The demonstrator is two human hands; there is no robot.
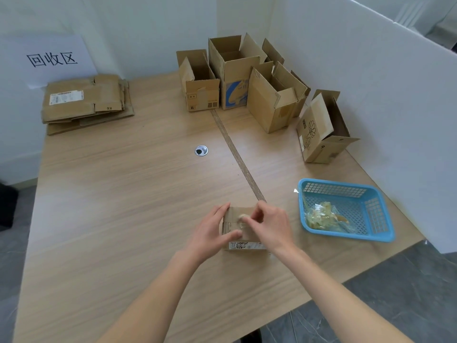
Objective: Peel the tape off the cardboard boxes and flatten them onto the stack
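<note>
On the table [123,194], left hand [212,231] grips small box [235,219], right hand [270,225] fingers [247,219] pinching its tape [241,216].

A small brown cardboard box [237,219] sits near the table's front edge, clear tape [241,220] across its top. Flattened boxes [84,102] lie stacked far left; open boxes [237,73] stand upright at the back.
</note>
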